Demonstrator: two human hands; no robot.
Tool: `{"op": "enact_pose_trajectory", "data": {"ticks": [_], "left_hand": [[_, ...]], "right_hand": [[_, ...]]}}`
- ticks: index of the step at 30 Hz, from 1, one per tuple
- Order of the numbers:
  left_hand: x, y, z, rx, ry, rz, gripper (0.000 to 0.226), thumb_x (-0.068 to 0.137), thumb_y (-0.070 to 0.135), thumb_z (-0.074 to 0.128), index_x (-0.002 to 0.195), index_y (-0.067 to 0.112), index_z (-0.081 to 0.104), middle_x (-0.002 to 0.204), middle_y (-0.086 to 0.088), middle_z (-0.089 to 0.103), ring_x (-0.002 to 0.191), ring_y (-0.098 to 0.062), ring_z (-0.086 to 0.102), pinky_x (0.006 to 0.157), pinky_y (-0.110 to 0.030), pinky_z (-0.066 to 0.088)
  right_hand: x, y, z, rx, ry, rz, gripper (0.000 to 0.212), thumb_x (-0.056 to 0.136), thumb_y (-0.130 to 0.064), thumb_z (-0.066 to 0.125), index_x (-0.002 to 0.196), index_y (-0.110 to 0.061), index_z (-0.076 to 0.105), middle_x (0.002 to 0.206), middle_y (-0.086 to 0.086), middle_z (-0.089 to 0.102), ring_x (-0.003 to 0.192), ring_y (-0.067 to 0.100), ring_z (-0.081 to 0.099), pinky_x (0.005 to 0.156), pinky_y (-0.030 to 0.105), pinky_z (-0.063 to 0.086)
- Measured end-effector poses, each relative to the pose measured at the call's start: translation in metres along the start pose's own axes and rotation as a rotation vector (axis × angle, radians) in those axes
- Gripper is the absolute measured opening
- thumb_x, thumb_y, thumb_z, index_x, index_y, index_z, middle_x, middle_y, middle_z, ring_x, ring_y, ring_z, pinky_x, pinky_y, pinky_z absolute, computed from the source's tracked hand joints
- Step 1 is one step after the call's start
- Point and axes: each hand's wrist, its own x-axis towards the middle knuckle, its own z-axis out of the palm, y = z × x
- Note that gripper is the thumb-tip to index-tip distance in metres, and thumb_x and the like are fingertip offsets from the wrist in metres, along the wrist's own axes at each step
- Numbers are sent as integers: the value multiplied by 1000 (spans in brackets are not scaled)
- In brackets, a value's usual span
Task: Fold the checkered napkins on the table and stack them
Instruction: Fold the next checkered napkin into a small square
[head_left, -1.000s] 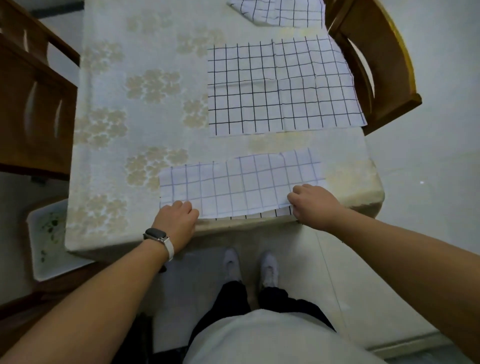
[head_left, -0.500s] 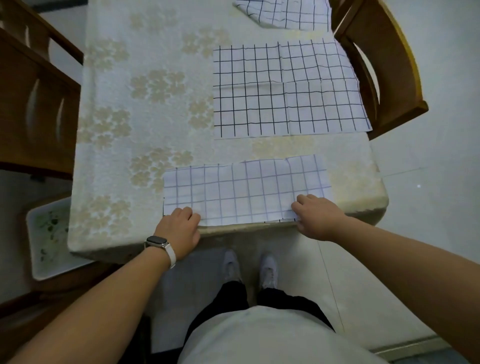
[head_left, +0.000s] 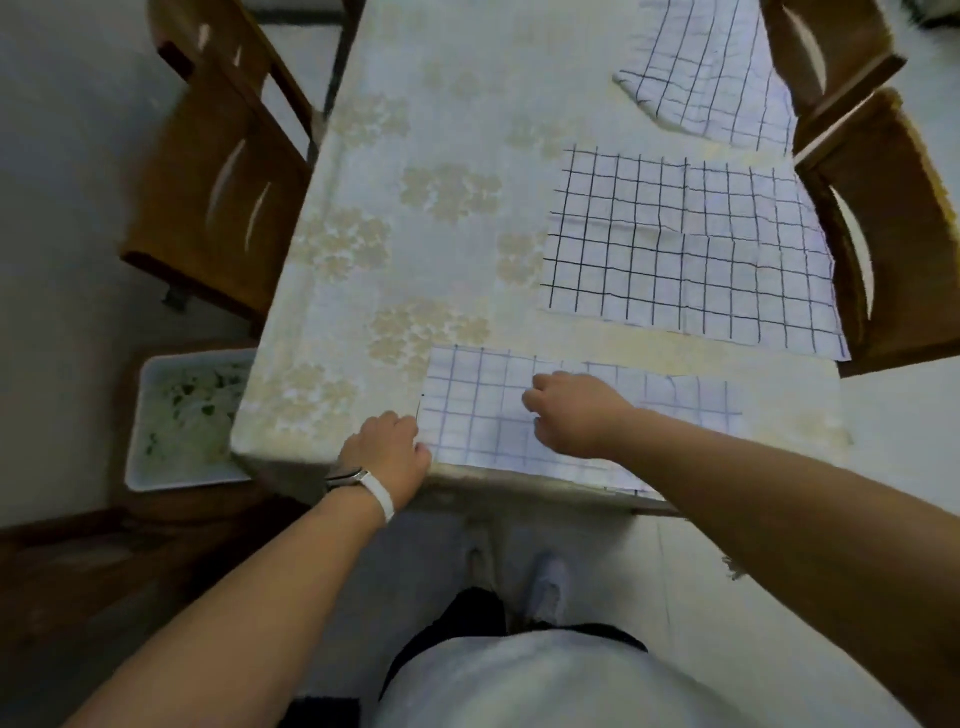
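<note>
While chairs (head_left: 218, 197) flank the table (head_left: 441, 130), napkins (head_left: 685, 249) lie.

We see a purple-gridded white napkin (head_left: 483, 415) at six o'clock, a black-gridded second napkin (head_left: 685, 249) at two, and a cream tablecloth (head_left: 415, 130) flowered beige.

It looks like a home dining room: a table (head_left: 415, 130) under a flowered tablecloth (head_left: 447, 192), wooden chairs (head_left: 218, 176) on both sides of the table, pale floor tiles below.
</note>
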Motion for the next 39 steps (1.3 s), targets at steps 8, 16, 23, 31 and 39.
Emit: {"op": "enact_pose_trajectory", "data": {"ticks": [8, 16, 23, 31, 39], "left_hand": [[7, -1, 16, -244, 58, -266, 27, 88, 39, 48, 101, 19, 61, 104, -7, 61, 97, -29, 59, 70, -34, 42], [22, -2, 21, -382, 37, -337, 29, 87, 43, 52, 99, 17, 57, 105, -6, 59, 97, -30, 57, 74, -38, 47], [25, 6, 25, -439, 8, -405, 26, 91, 42, 53, 99, 18, 60, 100, -4, 64, 89, -28, 61, 73, -38, 52], [23, 12, 23, -567, 2, -395, 24, 93, 40, 49, 84, 21, 59, 86, -1, 62, 76, -24, 58, 60, -30, 45], [19, -1, 4, -571, 51, -275, 14, 92, 32, 49, 82, 23, 54, 82, 2, 59, 69, -21, 53, 54, -28, 35]], "right_hand": [[103, -51, -2, -133, -47, -223, 28, 92, -19, 47, 118, -13, 55, 111, 9, 52, 98, 25, 50, 79, 38, 48], [142, -64, 5, -224, -88, -364, 39, 85, -21, 58, 124, -19, 54, 120, 6, 49, 107, 26, 46, 86, 37, 43], [147, -66, 4, -326, -114, -423, 41, 84, -22, 62, 124, -20, 52, 115, 6, 47, 102, 23, 45, 87, 35, 43], [147, -63, 1, -409, -130, -477, 25, 85, -24, 60, 109, -21, 60, 105, 2, 51, 99, 22, 46, 92, 37, 41], [143, -58, -28, -475, -116, -445, 27, 86, -16, 53, 111, -22, 63, 105, 1, 55, 102, 23, 49, 103, 39, 36]]}}
